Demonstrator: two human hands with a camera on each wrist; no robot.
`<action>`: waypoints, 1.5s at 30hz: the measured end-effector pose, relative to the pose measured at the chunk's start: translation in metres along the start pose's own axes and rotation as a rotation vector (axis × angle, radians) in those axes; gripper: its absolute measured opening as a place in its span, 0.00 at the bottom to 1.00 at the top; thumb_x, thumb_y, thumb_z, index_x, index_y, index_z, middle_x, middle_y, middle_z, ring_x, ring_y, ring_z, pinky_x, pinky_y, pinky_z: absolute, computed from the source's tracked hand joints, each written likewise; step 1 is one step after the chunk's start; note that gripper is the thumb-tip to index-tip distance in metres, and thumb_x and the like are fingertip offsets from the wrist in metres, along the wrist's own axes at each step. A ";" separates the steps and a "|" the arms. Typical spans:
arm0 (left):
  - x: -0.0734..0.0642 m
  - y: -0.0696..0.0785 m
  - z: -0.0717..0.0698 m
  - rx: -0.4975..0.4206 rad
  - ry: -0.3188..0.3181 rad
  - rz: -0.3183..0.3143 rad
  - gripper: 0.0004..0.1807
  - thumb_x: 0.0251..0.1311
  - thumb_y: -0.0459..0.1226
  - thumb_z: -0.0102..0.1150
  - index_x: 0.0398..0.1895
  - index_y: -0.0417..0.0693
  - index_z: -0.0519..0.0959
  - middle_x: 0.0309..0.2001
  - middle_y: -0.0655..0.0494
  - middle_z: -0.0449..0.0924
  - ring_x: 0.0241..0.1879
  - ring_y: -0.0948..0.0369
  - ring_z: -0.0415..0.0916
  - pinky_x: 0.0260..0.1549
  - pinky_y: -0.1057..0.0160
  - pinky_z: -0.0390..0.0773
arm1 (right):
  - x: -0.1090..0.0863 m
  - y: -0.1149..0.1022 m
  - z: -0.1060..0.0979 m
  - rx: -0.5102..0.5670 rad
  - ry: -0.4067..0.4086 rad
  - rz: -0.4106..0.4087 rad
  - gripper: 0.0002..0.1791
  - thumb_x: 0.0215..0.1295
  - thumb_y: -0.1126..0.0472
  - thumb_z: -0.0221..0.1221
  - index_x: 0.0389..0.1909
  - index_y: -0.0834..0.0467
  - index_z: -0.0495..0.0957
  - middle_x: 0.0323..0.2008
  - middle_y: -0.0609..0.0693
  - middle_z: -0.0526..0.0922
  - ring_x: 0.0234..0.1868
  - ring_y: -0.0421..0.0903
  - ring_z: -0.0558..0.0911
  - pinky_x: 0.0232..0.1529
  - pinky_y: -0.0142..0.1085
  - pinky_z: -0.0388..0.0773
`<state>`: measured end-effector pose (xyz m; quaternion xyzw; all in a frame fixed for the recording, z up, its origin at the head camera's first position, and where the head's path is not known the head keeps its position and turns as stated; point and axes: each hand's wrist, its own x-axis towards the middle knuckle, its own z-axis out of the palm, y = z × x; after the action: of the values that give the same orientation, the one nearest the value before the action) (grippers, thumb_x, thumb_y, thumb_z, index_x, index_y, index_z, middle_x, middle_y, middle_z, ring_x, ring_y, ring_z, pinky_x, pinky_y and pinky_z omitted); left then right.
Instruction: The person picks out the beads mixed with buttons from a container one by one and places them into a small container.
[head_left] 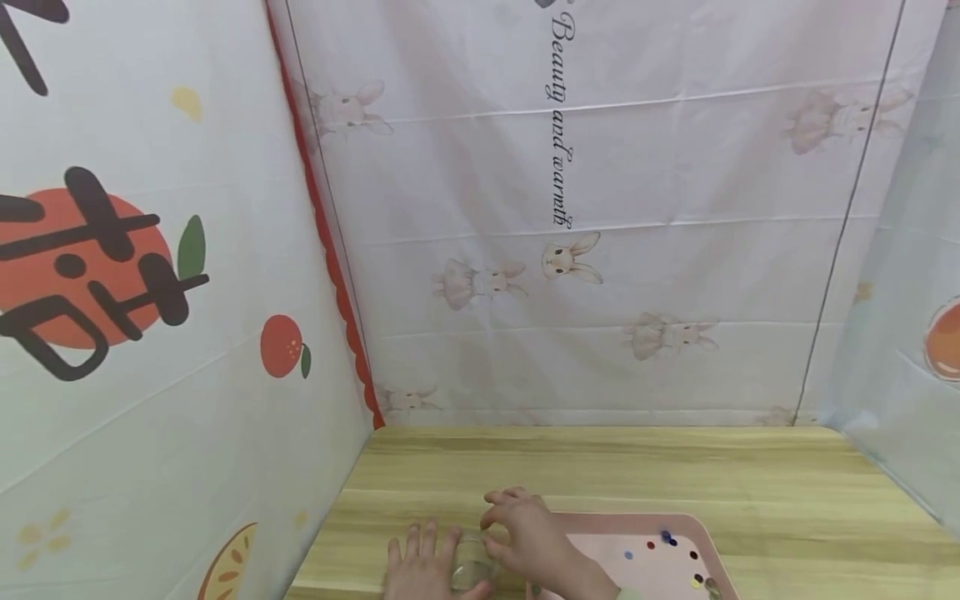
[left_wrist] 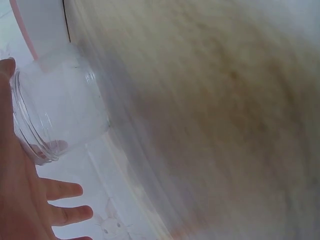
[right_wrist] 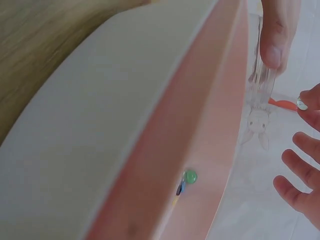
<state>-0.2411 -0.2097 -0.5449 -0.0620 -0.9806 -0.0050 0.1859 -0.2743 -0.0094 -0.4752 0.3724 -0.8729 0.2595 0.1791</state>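
On the tabletop, a clear glass jar (head_left: 471, 550) stands between the thumb and forefinger of my left hand (head_left: 420, 575); its other fingers are spread straight. In the left wrist view the threaded mouth of the jar (left_wrist: 65, 102) lies against that hand. My right hand (head_left: 534, 537) is just right of the jar, above the near-left part of a pink tray (head_left: 630, 523). Thumb and forefinger of it pinch a small shiny glass marble (right_wrist: 302, 104), while its remaining fingers are spread apart. The head view does not show the marble clearly.
Several small coloured pieces lie in the tray, among them a blue one (head_left: 666, 536) and a yellow one (head_left: 696, 582). A green marble (right_wrist: 190, 176) shows in the right wrist view. Printed cloth walls (head_left: 615, 275) enclose the wooden table (head_left: 600, 467).
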 end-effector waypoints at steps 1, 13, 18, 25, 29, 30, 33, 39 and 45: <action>-0.001 0.001 0.000 -0.002 -0.008 -0.006 0.55 0.43 0.85 0.31 0.61 0.59 0.75 0.64 0.41 0.73 0.63 0.37 0.69 0.57 0.27 0.63 | 0.000 -0.001 0.001 0.002 -0.007 0.000 0.06 0.57 0.58 0.68 0.36 0.49 0.86 0.54 0.52 0.85 0.58 0.55 0.79 0.54 0.61 0.76; -0.007 0.008 -0.005 0.021 -0.005 -0.049 0.55 0.44 0.85 0.30 0.60 0.60 0.78 0.67 0.43 0.72 0.66 0.39 0.67 0.61 0.27 0.59 | 0.002 -0.008 0.009 0.027 -0.062 0.007 0.06 0.58 0.58 0.66 0.37 0.48 0.86 0.55 0.49 0.84 0.61 0.53 0.78 0.56 0.55 0.76; -0.006 0.009 -0.006 0.050 -0.025 -0.057 0.58 0.43 0.86 0.23 0.63 0.61 0.76 0.68 0.43 0.71 0.67 0.40 0.66 0.62 0.28 0.58 | 0.002 -0.009 0.012 0.030 -0.070 0.017 0.07 0.57 0.58 0.67 0.38 0.48 0.86 0.56 0.49 0.84 0.60 0.52 0.78 0.56 0.55 0.76; -0.007 0.008 -0.006 0.024 -0.035 -0.049 0.58 0.43 0.86 0.24 0.62 0.61 0.76 0.67 0.43 0.72 0.67 0.39 0.66 0.62 0.27 0.58 | 0.001 -0.008 0.017 0.007 -0.082 -0.004 0.05 0.58 0.57 0.67 0.36 0.46 0.87 0.54 0.47 0.84 0.59 0.49 0.79 0.53 0.56 0.78; -0.007 0.007 -0.006 0.004 -0.033 -0.046 0.57 0.42 0.86 0.25 0.61 0.61 0.77 0.67 0.43 0.72 0.67 0.39 0.66 0.61 0.26 0.57 | 0.001 -0.008 0.017 -0.004 -0.094 -0.015 0.05 0.58 0.57 0.67 0.36 0.46 0.87 0.55 0.47 0.84 0.59 0.49 0.78 0.52 0.58 0.78; -0.007 0.007 -0.006 0.003 -0.027 -0.046 0.57 0.42 0.86 0.25 0.61 0.61 0.77 0.67 0.43 0.72 0.67 0.39 0.66 0.61 0.26 0.57 | 0.001 -0.008 0.017 -0.005 -0.089 -0.020 0.05 0.58 0.57 0.67 0.36 0.46 0.87 0.55 0.48 0.84 0.59 0.50 0.79 0.52 0.59 0.78; -0.006 0.006 -0.005 0.011 -0.019 -0.051 0.57 0.41 0.86 0.25 0.60 0.62 0.77 0.67 0.43 0.72 0.66 0.39 0.66 0.61 0.26 0.58 | 0.000 -0.007 0.016 0.004 -0.083 -0.028 0.06 0.57 0.58 0.67 0.36 0.47 0.86 0.54 0.49 0.84 0.59 0.51 0.79 0.51 0.61 0.78; -0.007 0.006 -0.006 0.014 -0.018 -0.049 0.56 0.42 0.86 0.27 0.61 0.62 0.77 0.67 0.43 0.72 0.67 0.39 0.66 0.61 0.26 0.58 | 0.000 -0.006 0.017 0.028 -0.105 0.002 0.06 0.58 0.58 0.67 0.37 0.49 0.86 0.56 0.50 0.83 0.59 0.52 0.78 0.52 0.63 0.77; -0.004 0.005 -0.005 0.009 -0.042 -0.043 0.56 0.43 0.85 0.31 0.64 0.60 0.75 0.67 0.42 0.72 0.67 0.39 0.66 0.61 0.26 0.57 | 0.001 0.004 0.011 0.063 -0.101 0.049 0.06 0.60 0.56 0.67 0.39 0.49 0.86 0.57 0.51 0.83 0.60 0.56 0.78 0.56 0.61 0.75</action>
<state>-0.2349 -0.2054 -0.5422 -0.0399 -0.9854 -0.0032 0.1653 -0.2796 -0.0139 -0.4843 0.3693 -0.8810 0.2720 0.1165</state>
